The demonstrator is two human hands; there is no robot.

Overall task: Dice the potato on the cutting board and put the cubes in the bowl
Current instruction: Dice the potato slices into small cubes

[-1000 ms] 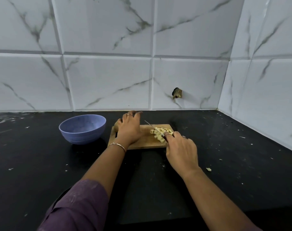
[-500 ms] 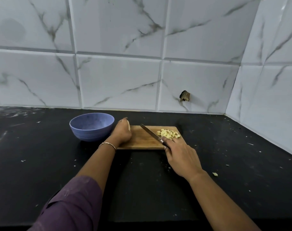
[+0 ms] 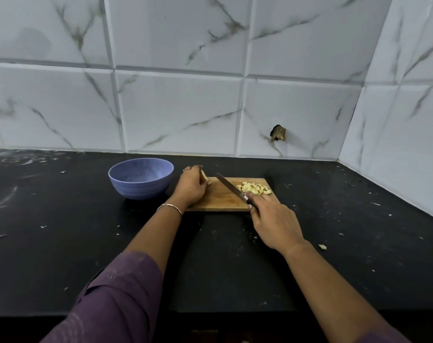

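Observation:
A wooden cutting board (image 3: 219, 200) lies on the black counter. A heap of pale potato cubes (image 3: 254, 188) sits on its right end. My left hand (image 3: 191, 186) curls around a potato piece (image 3: 204, 175) at the board's left end. My right hand (image 3: 272, 219) grips the handle of a knife (image 3: 229, 185), whose blade slants over the board between the piece and the cubes. A blue bowl (image 3: 141, 178) stands just left of the board and looks empty.
The black counter (image 3: 62, 231) is speckled with small scraps; one potato bit (image 3: 322, 247) lies to the right of my right wrist. Marble-tiled walls close the back and the right side. A dark hole (image 3: 277, 132) marks the back wall.
My left hand moved from the board's middle to its left end and took up a potato piece. The knife swung away from the cubes toward the board's middle.

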